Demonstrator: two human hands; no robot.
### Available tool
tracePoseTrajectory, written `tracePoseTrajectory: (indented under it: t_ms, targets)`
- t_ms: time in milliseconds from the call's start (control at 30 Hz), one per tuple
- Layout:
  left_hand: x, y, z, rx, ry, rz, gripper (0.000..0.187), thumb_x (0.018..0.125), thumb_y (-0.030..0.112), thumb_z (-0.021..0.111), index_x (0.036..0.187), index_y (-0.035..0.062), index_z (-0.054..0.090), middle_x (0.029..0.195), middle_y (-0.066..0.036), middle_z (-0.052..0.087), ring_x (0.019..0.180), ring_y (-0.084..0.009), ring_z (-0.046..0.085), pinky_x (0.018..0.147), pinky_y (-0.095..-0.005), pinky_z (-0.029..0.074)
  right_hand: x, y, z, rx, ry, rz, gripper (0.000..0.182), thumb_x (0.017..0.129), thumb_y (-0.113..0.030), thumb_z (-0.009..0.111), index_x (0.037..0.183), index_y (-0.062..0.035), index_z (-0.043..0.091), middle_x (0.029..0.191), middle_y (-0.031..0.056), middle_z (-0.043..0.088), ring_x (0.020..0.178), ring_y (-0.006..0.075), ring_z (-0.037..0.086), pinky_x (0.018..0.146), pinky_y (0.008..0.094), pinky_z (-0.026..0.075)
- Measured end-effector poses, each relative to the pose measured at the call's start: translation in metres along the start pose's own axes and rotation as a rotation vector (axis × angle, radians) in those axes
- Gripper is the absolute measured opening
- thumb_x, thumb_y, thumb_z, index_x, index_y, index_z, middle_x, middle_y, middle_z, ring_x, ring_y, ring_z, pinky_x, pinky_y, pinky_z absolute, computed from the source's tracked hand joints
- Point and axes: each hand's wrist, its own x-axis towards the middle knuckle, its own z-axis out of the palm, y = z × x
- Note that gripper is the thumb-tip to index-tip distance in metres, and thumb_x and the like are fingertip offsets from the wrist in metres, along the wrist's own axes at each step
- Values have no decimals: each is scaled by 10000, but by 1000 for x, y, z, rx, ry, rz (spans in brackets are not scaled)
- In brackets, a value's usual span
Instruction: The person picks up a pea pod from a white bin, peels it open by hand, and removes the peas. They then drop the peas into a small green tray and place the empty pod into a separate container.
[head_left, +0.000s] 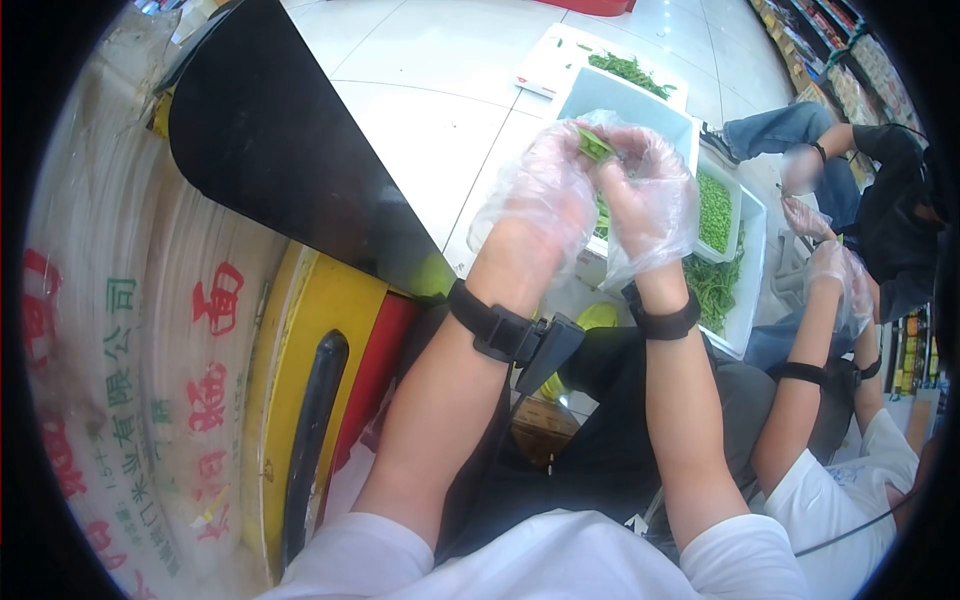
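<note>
My left hand (548, 180) and my right hand (648, 190) are both in loose clear plastic gloves, raised close together above the bins. Between their fingertips is a green pea pod (593, 145), pinched from both sides. The glove film hides part of the fingers. Directly behind my hands stands a pale blue-white bin (630, 95), and a few green pods show below my wrists. To the right, shelled green peas (714, 208) fill a small white container, which sits over a larger white bin (757, 270) of green pods (712, 292).
A white lid or box (540, 62) with green pods (635, 72) lies beyond the bins. At right, a co-worker's gloved hands (840, 275) are busy near another seated person (890, 200). Stacked printed sacks (170, 350) and a yellow-black frame (300, 400) border my left.
</note>
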Motion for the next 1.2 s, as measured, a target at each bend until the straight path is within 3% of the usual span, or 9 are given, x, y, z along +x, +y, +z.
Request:
tracePoseTrajectory:
  t_ms: [567,1200]
  targets:
    - [9,-6,-1,-122,79,24,94,919,54,371,915,61,465,909,-97,513,871,-206,512,873,-342,449,3,9,0,-104,-14,-75,182,711,-27,681,892,-47,670,832,82,667,740,195,643,696,308,516]
    - [21,-12,-12,-127,145,34,137,876,-8,404,945,30,517,934,-111,522,893,-218,514,871,-319,445,3,-1,-1,-187,-11,-86,141,727,-24,652,860,-59,683,817,93,667,713,214,647,674,318,522]
